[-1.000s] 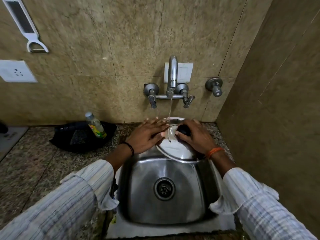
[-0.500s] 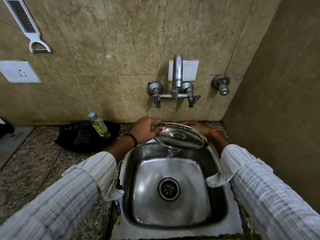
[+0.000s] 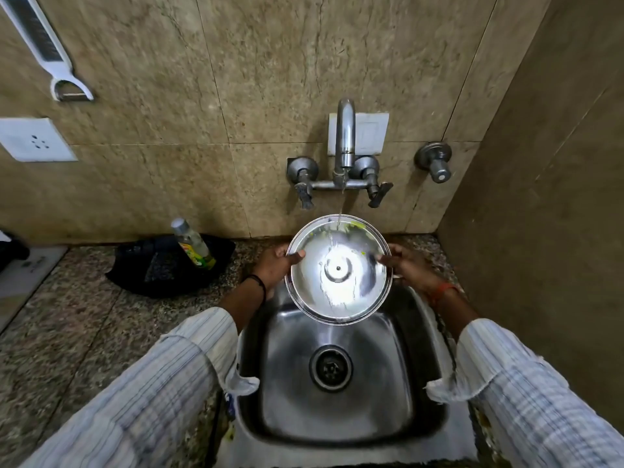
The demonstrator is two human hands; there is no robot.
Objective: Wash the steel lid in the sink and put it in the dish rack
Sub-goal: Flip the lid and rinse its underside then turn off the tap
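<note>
Gripping the steel lid (image 3: 338,269) by opposite edges, the left hand (image 3: 274,269) has its thumb hooked over the left rim and the right hand (image 3: 408,269) pinches the right rim, so both hands are closed on it and it hangs in the air above the back of the sink (image 3: 418,393), touching nothing else. Its concave underside faces up toward the camera, tilted so the near edge sits lower, with the small centre fitting showing. A thin stream from the tap (image 3: 345,136) lands on the upper part of that face and spreads down it; a few greenish specks cling near the far rim. By my reading this is the rinsing step, with the wash not quite finished. The next move likely calls for turning the lid so the water reaches those specks, letting it drain off the low edge, then carrying it to the dish rack, which is not in view. The sink basin holds only a film of water around the drain (image 3: 331,368). On the counter to the left, a black basket (image 3: 158,270) holds a tilted bottle (image 3: 193,243) of yellow-green liquid.
</note>
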